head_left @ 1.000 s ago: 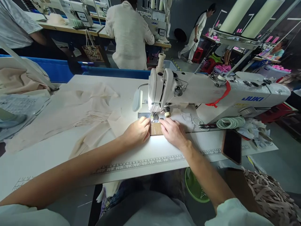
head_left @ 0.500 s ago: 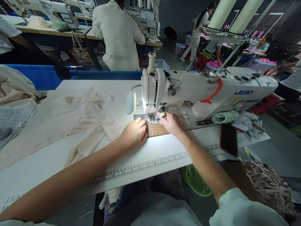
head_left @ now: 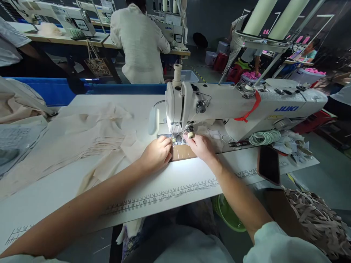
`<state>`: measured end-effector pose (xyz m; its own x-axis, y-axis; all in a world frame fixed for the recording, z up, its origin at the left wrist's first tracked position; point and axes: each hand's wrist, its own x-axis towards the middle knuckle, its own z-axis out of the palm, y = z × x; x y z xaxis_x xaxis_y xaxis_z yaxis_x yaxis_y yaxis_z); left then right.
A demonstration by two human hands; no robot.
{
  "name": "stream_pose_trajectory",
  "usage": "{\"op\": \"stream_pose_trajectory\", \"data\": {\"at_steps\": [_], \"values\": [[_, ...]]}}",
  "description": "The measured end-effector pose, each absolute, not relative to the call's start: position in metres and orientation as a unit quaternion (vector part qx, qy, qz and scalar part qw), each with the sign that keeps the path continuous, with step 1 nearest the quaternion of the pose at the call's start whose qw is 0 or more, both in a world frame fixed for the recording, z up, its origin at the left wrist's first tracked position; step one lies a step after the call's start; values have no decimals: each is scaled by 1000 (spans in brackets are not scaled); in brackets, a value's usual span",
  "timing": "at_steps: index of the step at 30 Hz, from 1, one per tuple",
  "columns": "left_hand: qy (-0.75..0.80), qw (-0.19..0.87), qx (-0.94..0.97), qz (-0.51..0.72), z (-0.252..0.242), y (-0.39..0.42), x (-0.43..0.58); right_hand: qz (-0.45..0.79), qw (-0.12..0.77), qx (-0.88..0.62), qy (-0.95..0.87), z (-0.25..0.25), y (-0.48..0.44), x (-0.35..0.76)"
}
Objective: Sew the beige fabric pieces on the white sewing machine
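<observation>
Hands meet at the foot of a white sewing machine (head_left: 233,100) on a long white table (head_left: 192,171), lit by the machine's own lamp. The left hand (head_left: 157,153) rests on the tabletop with its fingers curled under, knuckles up, the fingertips against the left edge of a small brown piece (head_left: 182,153); whether they pinch anything cannot be told. The right hand (head_left: 202,147) lies flat and released on the right end of the same piece, its fingers stretched toward the needle (head_left: 173,138), gripping nothing. The brown piece sits flat on the table just in front of the needle, between the two hands and touched by both. A heap of beige cloth (head_left: 90,135) spreads over the table to the left, well apart from the hands. To the right lie a coil of pale green cord (head_left: 264,137) and, nearer the table's edge, a dark phone (head_left: 268,164). A printed ruler (head_left: 175,191) runs along the front of the table, a red ribbon (head_left: 251,109) hangs over the machine's arm, and a green basket (head_left: 227,217) stands below. Behind the table a co-worker in a white shirt (head_left: 139,44) sits with their back turned at another machine.
</observation>
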<state>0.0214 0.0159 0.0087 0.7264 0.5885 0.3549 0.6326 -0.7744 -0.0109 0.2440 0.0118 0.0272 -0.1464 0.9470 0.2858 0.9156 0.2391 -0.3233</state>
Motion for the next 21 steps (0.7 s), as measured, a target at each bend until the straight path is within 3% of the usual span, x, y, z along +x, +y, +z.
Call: {"op": "stream_pose_trajectory", "data": {"at_steps": [7, 13, 21], "values": [[-451, -44, -867, -208, 30, 27, -3, 46, 237, -568, -787, 35, -19, 237], [-611, -86, -786, -45, 51, 23, -25, 7, 205, -324, -924, 36, -65, 181], [-531, -372, -758, -70, 65, -53, -90, 22, 252, -283, -925, -4, -137, 166]]}}
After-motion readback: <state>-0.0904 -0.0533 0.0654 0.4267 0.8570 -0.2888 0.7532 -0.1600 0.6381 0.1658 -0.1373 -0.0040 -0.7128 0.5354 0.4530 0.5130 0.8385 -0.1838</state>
